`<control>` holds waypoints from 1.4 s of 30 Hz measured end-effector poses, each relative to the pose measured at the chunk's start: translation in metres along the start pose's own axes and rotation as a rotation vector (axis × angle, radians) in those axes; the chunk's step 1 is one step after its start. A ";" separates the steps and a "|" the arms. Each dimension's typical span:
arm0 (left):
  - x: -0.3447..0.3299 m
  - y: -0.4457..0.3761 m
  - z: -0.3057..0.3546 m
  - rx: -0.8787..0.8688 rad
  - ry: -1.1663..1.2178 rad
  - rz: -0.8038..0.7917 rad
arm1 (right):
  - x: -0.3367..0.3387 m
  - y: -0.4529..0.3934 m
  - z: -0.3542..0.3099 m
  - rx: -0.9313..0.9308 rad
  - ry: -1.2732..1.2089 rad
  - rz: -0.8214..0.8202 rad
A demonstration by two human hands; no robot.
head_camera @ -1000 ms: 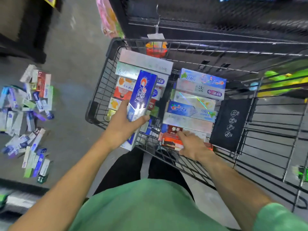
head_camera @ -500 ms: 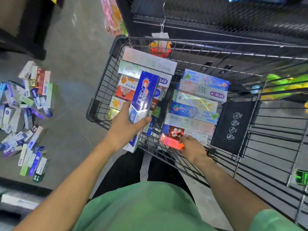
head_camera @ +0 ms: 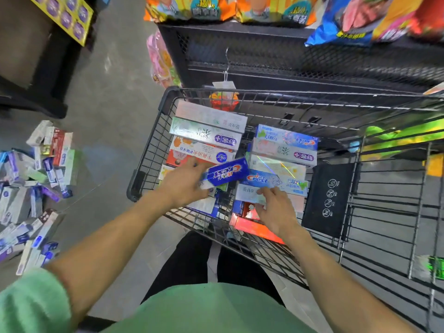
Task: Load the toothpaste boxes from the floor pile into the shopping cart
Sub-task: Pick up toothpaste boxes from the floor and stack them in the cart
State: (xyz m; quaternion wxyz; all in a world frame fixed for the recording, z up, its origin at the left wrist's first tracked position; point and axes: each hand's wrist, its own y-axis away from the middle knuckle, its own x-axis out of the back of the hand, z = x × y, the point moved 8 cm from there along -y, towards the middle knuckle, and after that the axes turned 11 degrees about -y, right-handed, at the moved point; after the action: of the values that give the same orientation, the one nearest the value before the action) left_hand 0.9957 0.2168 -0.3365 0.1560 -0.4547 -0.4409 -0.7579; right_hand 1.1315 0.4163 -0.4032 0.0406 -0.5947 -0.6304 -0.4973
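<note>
my left hand (head_camera: 183, 187) is holding a blue crest box (head_camera: 224, 173), fingers and thumb wrapped round its near end, and the box sits roughly sideways above the left stack inside the shopping cart (head_camera: 153, 145), tilted a bit with the far end higher. can't tell if it's touching the boxes under it or just above them. my right hand (head_camera: 276, 210) is down on the right stack, fingers curled over the edge of a pale box (head_camera: 247, 193), with a red box (head_camera: 257, 228) lying just under my palm at the near end of the cart. whether i'm actually gripping that pale one or just pressing on it, honestly can't tell. the cart's got two rows of toothpaste boxes laid flat side by side, a white and purple box (head_camera: 206, 133) near the top of the left row, another light blue crest box (head_camera: 274, 182) in the right row just beyond my right fingers. a black flap (head_camera: 329, 200) with white icons hangs on the cart to the right of the stacks. off to my left the floor pile (head_camera: 31, 188) is a loose sprawl of boxes on the grey floor (head_camera: 108, 104), well apart from the cart. snack bags (head_camera: 240, 8) sit on the black shelf past the cart.
</note>
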 end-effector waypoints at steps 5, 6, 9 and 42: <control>-0.015 -0.047 -0.009 -0.134 -0.333 -0.071 | 0.014 0.001 -0.006 -0.008 0.003 0.060; -0.017 -0.055 -0.011 -0.152 -0.374 -0.069 | 0.014 0.002 -0.006 -0.012 0.026 0.057; -0.021 -0.079 -0.021 -0.178 -0.448 -0.044 | 0.009 0.005 -0.011 -0.021 0.099 0.011; -0.064 -0.091 -0.057 -0.024 -0.479 0.021 | -0.008 -0.028 -0.036 -0.005 0.217 -0.127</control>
State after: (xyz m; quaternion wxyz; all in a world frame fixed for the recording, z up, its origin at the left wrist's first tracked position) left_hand 0.9405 0.2110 -0.4483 0.0492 -0.6280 -0.4517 -0.6318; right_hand 1.0922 0.3920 -0.4068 0.0755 -0.4963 -0.6575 -0.5618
